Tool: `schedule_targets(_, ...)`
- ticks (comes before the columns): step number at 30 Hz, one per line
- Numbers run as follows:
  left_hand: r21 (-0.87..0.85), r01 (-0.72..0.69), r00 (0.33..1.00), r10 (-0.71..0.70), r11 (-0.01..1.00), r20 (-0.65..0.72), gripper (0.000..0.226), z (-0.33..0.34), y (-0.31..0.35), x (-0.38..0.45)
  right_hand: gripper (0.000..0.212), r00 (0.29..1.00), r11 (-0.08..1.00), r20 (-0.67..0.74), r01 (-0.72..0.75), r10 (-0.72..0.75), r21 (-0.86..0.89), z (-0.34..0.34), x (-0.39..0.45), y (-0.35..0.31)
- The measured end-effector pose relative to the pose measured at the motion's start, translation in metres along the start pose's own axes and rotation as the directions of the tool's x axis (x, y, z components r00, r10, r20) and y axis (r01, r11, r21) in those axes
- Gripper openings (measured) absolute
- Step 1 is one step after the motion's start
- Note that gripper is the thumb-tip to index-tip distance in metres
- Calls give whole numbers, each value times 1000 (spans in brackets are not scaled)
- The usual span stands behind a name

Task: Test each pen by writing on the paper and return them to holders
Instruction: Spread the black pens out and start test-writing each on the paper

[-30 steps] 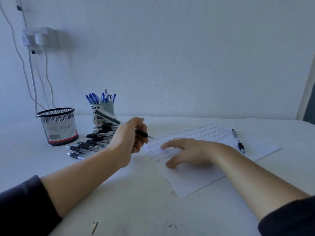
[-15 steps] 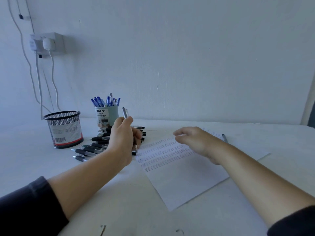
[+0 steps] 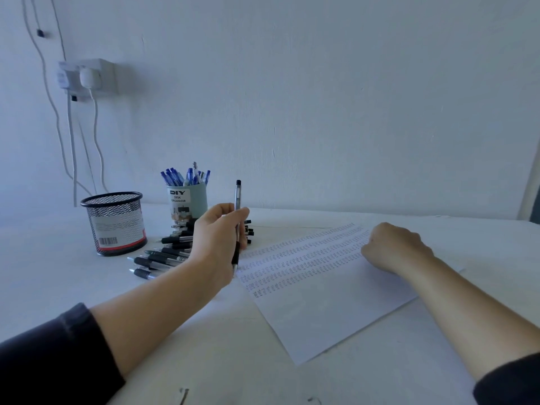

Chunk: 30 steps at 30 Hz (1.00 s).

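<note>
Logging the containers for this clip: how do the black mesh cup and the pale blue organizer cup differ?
The black mesh cup is see-through wire with a barcode label; the pale blue organizer cup is solid, labelled DIY DESK ORGANIZER. The mesh cup looks wider and shows no pens above its rim; the organizer cup holds blue pens. The mesh cup stands further left. Both stand upright on the table, near the loose black pens.

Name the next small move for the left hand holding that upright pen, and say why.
Probably lower the pen so its tip meets the paper beside the last written row. The left hand grips it nearly upright, tip down at the sheet's left edge, and the right hand rests curled on the sheet's far part, seemingly steadying it. No fresh mark shows under the tip.
</note>
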<state>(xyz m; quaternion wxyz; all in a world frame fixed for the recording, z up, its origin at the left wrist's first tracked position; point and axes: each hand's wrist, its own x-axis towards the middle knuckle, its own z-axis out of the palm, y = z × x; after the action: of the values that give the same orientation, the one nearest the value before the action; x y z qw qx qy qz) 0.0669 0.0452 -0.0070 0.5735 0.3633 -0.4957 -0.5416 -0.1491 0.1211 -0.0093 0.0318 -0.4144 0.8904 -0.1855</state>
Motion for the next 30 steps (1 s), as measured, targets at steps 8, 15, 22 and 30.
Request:
schedule_targets(8, 119, 110, 990, -119, 987, 69, 8, 3, -2, -2, 33, 959, 952, -28, 282, -280, 116, 4, -15, -28)
schedule_targets(15, 224, 138, 940, -199, 965, 276, 16, 15, -13, -12, 37, 793, 701, 145, 418, -592, 578, 16, -39, -59)
schedule_targets(22, 590, -222, 938, 4, 776, 348, 32, 8, -2, -5, 15, 951, 947, 47, 299, -306, 120, -2, -24, -41)
schedule_targets(30, 929, -352, 923, 206, 115, 324, 36, -31, -2, 47, 28, 999, 992, -25, -31, 28, -123, 4, 7, 9)
